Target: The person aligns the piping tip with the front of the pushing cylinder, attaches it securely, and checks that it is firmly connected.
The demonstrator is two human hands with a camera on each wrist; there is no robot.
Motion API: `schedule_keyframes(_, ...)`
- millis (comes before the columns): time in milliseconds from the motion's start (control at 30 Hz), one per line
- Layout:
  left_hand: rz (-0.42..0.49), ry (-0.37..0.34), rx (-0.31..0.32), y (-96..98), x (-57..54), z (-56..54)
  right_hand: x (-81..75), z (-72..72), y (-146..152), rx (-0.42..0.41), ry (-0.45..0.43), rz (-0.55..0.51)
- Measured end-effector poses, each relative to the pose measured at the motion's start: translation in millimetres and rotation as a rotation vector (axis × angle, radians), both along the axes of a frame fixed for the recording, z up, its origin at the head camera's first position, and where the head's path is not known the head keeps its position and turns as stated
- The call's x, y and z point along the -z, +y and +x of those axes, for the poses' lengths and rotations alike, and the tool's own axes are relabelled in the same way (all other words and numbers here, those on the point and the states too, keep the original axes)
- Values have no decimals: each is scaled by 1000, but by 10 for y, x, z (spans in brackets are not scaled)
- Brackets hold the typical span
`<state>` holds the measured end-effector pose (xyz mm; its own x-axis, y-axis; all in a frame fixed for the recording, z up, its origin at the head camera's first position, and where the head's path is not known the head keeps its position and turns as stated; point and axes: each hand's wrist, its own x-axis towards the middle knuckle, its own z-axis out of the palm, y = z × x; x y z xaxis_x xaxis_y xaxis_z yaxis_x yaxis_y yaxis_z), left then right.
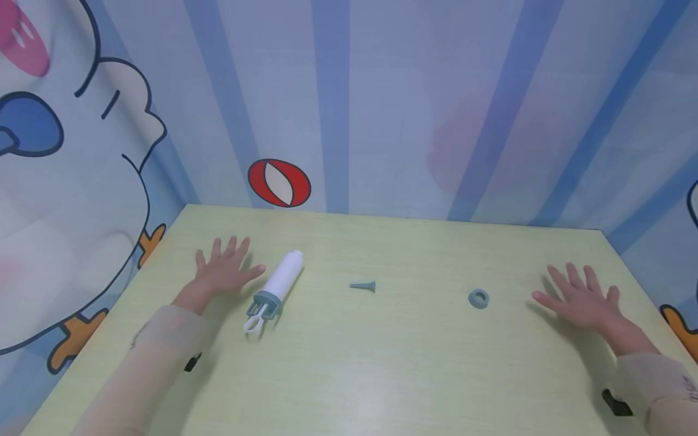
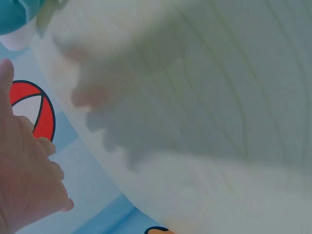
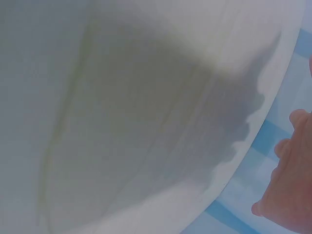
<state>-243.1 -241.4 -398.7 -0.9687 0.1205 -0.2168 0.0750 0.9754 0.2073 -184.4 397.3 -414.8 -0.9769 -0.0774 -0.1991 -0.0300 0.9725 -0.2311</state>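
My left hand (image 1: 222, 272) is spread over the left side of the table, fingers straight and holding nothing. Just right of it lies a white tube with a grey-blue collar and a white looped handle, like a piping syringe (image 1: 280, 280). A small grey-blue cone-shaped nozzle (image 1: 363, 286) lies on its side mid-table. Farther right is a grey-blue ring (image 1: 478, 298). To the ring's right, my right hand (image 1: 586, 303) is spread too, with nothing in it. In the left wrist view the left hand (image 2: 31, 170) shows at the edge, a teal part of the syringe (image 2: 17, 17) above it.
The pale wood-grain table (image 1: 349, 375) ends at a blue striped backdrop (image 1: 392, 109) behind it. Cartoon figures are printed on the backdrop at both sides, with a red-and-white ball (image 1: 279, 183) at the back. Both hands cast shadows on the tabletop.
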Motion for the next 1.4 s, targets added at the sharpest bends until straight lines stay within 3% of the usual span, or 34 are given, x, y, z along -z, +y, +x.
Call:
schedule_keyframes(733, -23, 61, 147, 572, -87, -9, -75, -7, -384, -84, 82, -15)
schedule_keyframes(1033, -5, 68, 206, 824, -174, 59, -74, -30, -537, -120, 90, -6)
schedule_keyframes(1400, -24, 75, 295, 1044, -146, 96, -98, -4, -697, -161, 122, -15)
